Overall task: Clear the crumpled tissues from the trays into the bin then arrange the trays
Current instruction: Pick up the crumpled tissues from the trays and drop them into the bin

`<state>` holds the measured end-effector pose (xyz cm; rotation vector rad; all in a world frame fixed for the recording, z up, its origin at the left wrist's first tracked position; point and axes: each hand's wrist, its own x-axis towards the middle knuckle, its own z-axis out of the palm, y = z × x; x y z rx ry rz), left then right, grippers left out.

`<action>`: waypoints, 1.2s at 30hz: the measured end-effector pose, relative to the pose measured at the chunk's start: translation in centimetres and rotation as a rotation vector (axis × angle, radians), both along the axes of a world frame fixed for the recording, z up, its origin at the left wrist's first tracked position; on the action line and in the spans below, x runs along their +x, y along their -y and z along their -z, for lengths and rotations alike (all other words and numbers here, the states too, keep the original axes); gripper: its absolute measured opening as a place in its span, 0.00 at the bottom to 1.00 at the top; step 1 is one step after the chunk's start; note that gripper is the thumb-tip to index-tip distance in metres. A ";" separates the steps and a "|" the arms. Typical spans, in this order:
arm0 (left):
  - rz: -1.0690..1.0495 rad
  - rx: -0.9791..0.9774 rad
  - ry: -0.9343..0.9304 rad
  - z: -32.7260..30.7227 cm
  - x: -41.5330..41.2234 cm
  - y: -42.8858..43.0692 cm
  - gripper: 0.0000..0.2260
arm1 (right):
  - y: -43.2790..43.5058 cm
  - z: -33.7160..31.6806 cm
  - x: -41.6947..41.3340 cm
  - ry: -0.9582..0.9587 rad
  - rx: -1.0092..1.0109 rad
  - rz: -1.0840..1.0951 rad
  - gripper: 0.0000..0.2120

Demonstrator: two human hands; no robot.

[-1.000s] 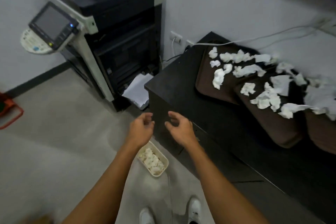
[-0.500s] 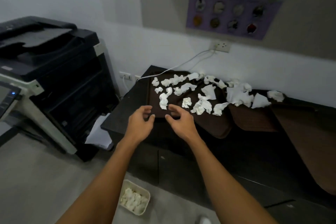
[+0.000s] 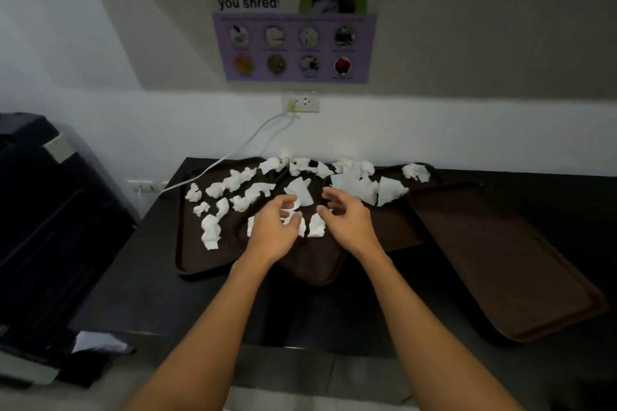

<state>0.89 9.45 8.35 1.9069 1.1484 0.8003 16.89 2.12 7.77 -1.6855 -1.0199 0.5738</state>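
Note:
Several crumpled white tissues [image 3: 233,192] lie scattered over overlapping dark brown trays [image 3: 190,253] on a black cabinet top. My left hand [image 3: 275,227] hovers with curled, spread fingers over the tissues in the middle, fingertips touching one. My right hand [image 3: 347,220] is beside it, fingers apart above a small tissue [image 3: 316,225]. Neither hand holds anything. A bare brown tray [image 3: 500,260] lies to the right. The bin is out of view.
A black copier [image 3: 50,227] stands at the left of the cabinet [image 3: 150,294]. A white cable [image 3: 240,150] runs from a wall socket [image 3: 302,103] down onto the cabinet's back left. A shredder poster [image 3: 293,23] hangs above.
The view has swung up from the floor and bin to the cabinet top. Both hands have reached forward over the trays, now above the middle tissues.

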 end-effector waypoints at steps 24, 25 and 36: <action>0.143 -0.056 -0.059 1.5 28.2 -4.5 0.13 | -3.9 3.9 31.8 0.147 -0.174 0.163 0.19; 0.139 -0.063 -0.061 1.6 28.6 -4.8 0.13 | -4.5 4.4 32.6 0.174 -0.184 0.156 0.20; 0.067 -0.109 -0.097 3.2 28.6 -7.5 0.12 | -11.2 9.8 38.7 0.455 -0.434 0.086 0.19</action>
